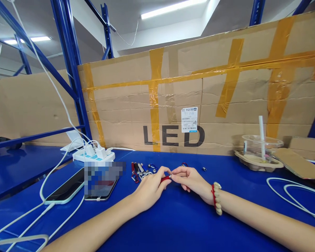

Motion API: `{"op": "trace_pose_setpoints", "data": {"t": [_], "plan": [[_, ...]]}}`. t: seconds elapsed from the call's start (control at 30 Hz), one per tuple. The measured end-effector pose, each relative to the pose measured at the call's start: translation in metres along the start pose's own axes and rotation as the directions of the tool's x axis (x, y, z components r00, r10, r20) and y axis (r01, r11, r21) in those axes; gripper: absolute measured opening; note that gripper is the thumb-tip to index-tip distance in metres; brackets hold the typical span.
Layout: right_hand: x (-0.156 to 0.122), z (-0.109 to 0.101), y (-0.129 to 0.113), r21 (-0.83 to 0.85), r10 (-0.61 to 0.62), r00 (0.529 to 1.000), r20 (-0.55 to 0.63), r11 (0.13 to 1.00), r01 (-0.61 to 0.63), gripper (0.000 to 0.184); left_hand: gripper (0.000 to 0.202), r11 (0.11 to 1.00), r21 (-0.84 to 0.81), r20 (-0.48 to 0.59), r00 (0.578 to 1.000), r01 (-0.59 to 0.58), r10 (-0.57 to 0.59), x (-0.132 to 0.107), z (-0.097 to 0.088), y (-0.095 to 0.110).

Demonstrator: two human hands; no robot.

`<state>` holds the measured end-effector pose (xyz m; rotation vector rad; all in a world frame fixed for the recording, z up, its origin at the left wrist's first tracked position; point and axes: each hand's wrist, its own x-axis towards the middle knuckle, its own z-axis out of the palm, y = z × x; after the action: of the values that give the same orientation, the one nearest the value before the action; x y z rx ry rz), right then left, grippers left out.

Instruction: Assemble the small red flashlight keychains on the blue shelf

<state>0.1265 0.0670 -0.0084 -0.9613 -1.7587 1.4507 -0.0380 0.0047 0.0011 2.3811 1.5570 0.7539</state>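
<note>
My left hand (pixel 150 189) is closed around a small red metal tube (pixel 165 179), which resembles the body of a keychain flashlight. At the tube's silver end, the thumb and fingers of my right hand (pixel 191 179) are pinched together; my fingers partly hide that end. Just beyond my left hand lies a group of similar small tubes (pixel 140 169) in red, black and silver, some with clips. A dark blue carabiner clip (pixel 152 167) rests beside them. Behind my right hand a red carabiner clip (pixel 184 164) shows in part, and a tiny metal piece (pixel 204 169) lies farther right.
Two phones (pixel 67 187) (pixel 101 190) and a white power strip (pixel 78 156) with cables sit on the left of the blue table (pixel 178 224). At right are a plastic cup (pixel 252 144) with a straw in a cardboard holder (pixel 262 164), and a looped white cable (pixel 286 190). Cardboard (pixel 126 115) stands behind.
</note>
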Motion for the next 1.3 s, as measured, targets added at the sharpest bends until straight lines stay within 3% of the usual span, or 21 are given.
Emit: {"op": "trace_pose_setpoints", "data": {"t": [0.6, 0.97, 1.3], "plan": [[-0.0041, 0.004, 0.0004, -0.093, -0.003, 0.999, -0.051, 0.996, -0.002, 0.052, 0.024, 0.998, 0.064, -0.07, 0.997, -0.018, 0.023, -0.002, 0.0007, -0.0068], [-0.0053, 0.0076, 0.001, -0.072, -0.044, 0.997, -0.061, 0.997, 0.039, 0.053, 0.026, 0.985, 0.16, -0.046, 0.997, -0.058, 0.066, -0.0044, -0.0008, -0.0064], [-0.0029, 0.0048, 0.0047, -0.045, -0.121, 0.991, -0.064, 0.992, 0.118, 0.044, 0.025, 0.994, 0.029, -0.04, 0.994, -0.102, 0.103, -0.0017, 0.0022, -0.0096]]}}
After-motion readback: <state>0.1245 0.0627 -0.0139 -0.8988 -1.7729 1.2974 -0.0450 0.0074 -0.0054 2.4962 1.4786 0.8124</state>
